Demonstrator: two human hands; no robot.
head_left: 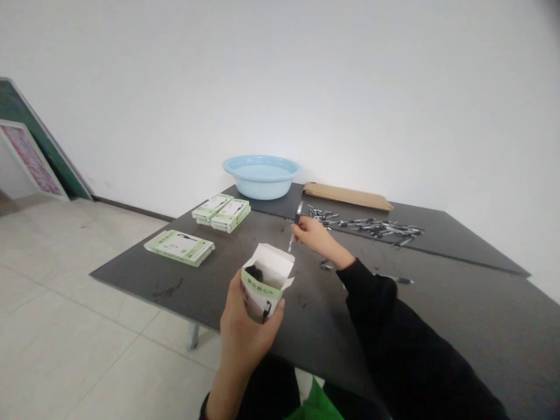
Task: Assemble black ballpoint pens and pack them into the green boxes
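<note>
Left hand (pixel 245 326) grips an opened green-and-white carton (pixel 266 283), held upright above the near edge of the dark surface (pixel 437 315). Right hand (pixel 312 236) pinches a pen (pixel 295 226), tip down, just above the carton's raised flap. Beyond: loose pens (pixel 371 226), flat cartons (pixel 179 247), stacked cartons (pixel 222 212), blue basin (pixel 261 175), brown envelope (pixel 347 196).

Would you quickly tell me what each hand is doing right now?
Left hand: closed around the open pen box.
Right hand: closed on a pen, above the box.
</note>
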